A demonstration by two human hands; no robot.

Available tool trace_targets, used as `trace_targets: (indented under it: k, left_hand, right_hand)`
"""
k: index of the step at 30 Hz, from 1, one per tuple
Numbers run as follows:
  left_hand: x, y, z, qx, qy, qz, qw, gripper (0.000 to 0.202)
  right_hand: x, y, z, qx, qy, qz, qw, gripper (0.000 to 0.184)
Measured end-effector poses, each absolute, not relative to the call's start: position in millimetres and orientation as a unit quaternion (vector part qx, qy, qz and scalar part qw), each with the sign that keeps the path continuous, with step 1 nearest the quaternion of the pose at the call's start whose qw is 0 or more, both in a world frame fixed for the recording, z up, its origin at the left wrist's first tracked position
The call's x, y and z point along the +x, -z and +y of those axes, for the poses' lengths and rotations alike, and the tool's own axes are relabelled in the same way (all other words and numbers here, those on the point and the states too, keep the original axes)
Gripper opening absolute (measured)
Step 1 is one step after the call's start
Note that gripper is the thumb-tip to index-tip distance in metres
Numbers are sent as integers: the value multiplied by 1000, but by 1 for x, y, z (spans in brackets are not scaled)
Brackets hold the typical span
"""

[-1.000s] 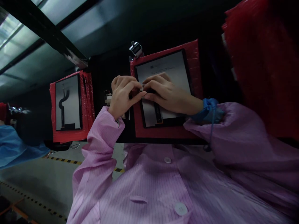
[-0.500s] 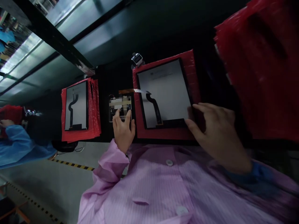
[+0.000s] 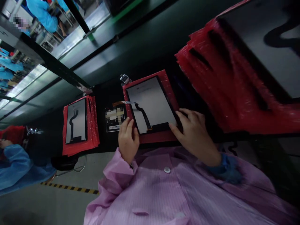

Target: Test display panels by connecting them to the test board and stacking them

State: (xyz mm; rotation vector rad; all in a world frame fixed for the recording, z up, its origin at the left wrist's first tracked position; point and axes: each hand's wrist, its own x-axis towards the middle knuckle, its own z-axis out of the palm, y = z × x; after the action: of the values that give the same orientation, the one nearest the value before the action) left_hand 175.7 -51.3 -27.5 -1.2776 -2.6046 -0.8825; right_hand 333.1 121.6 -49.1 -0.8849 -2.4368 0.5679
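A flat display panel [image 3: 153, 104] with a pale back lies on a red bubble-wrap sheet [image 3: 167, 82] in front of me. Its black flex cable [image 3: 143, 113] curves down the left part, and an orange-brown ribbon [image 3: 118, 103] runs left towards a small circuit board [image 3: 114, 116]. My left hand [image 3: 128, 139] rests by the panel's lower left edge, fingers stretched and thumb apart. At the lower right corner is my right hand [image 3: 193, 134], thumb and fingers spread along the edge. Neither hand visibly grips the panel; exact fingertip contact is hard to tell.
Left stands a red bubble-wrap stack [image 3: 93, 125] topped by another panel [image 3: 78, 122]. A larger red stack [image 3: 211, 78], also with a panel [image 3: 264, 40], is at right. A small metal device [image 3: 125, 79] sits behind. A co-worker's blue sleeve [image 3: 17, 159] shows far left.
My left hand has moved right, from over the circuit board to the panel's left edge. My right hand stays by the right corner. The view has shifted, showing the panel on the right stack.
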Motion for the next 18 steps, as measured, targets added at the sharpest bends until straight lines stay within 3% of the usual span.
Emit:
trace_targets:
  k: [5, 10, 14, 18]
  left_hand:
    - [199, 25, -37, -394, 296, -870, -8, 50]
    - [164, -3, -46, -354, 353, -846, -182, 62]
    - [124, -39, -39, -275, 527, -768, -239, 57]
    - [106, -62, -25, -158, 714, -640, -234, 49]
  right_hand:
    - [318, 52, 130, -389, -280, -831, 283, 50]
    - [309, -10, 121, -331, -380, -806, 309, 46]
    - [285, -60, 89, -184, -458, -816, 300, 41]
    - [251, -55, 59, -65, -552, -794, 248, 49]
